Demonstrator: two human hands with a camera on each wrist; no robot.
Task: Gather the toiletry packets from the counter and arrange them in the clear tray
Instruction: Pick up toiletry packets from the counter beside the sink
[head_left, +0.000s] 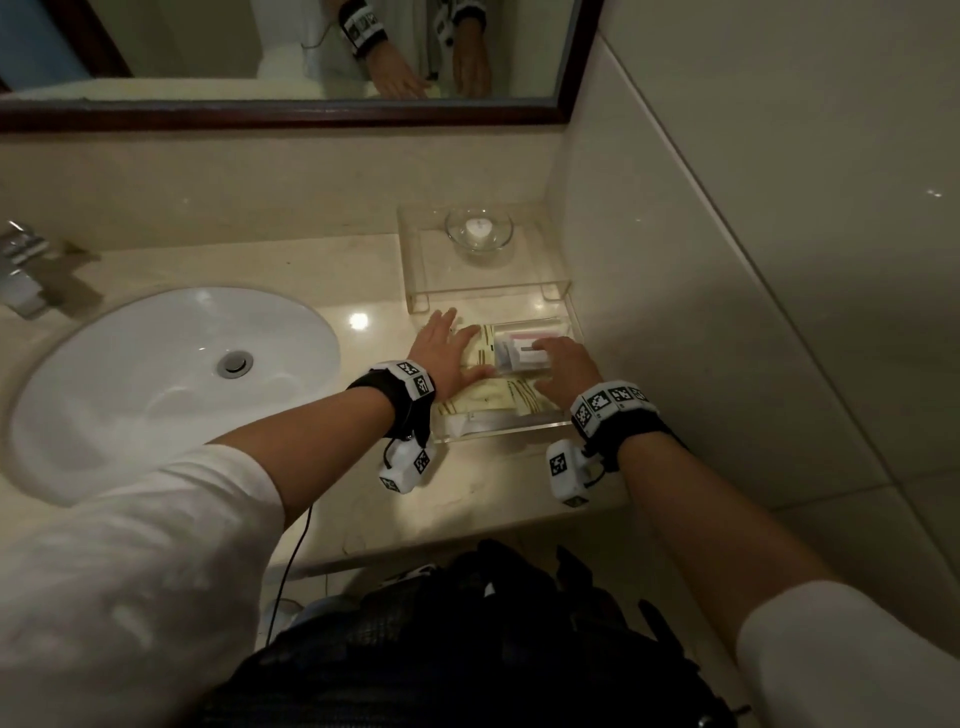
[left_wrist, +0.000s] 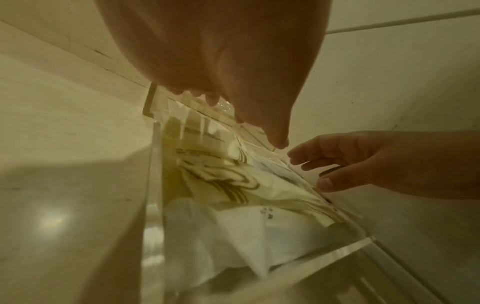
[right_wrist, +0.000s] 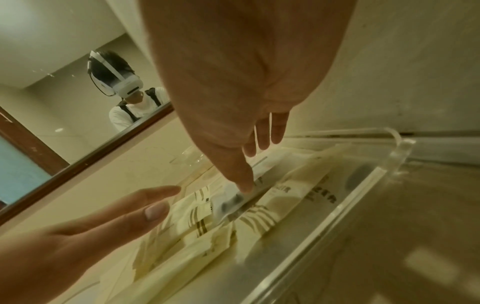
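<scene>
The beige counter (head_left: 291, 270) carries a white sink (head_left: 156, 384) on its left part, and a mirror (head_left: 291, 57) with a dark frame hangs on the wall above it. In the right corner, by the tiled wall, stands a clear shelf (head_left: 483, 270) with a small glass dish (head_left: 479, 228) on top. Just in front of this shelf sits the clear tray (head_left: 498, 431), and both hands are over it.

Inside the tray lie the toiletry packets (head_left: 493, 395), cream coloured with dark stripes, overlapping one another. On top of them, in the far right part of the tray, is a smaller white packet (head_left: 519, 353) with a printed label.

The left hand (head_left: 447, 348) lies flat with the fingers straight and spread, the palm resting on the cream packets at the left side of the tray; it grasps nothing. The right hand (head_left: 563, 364) is also stretched out, and its fingers (right_wrist: 262, 135) and thumb press down on the white packet without closing around it.
</scene>
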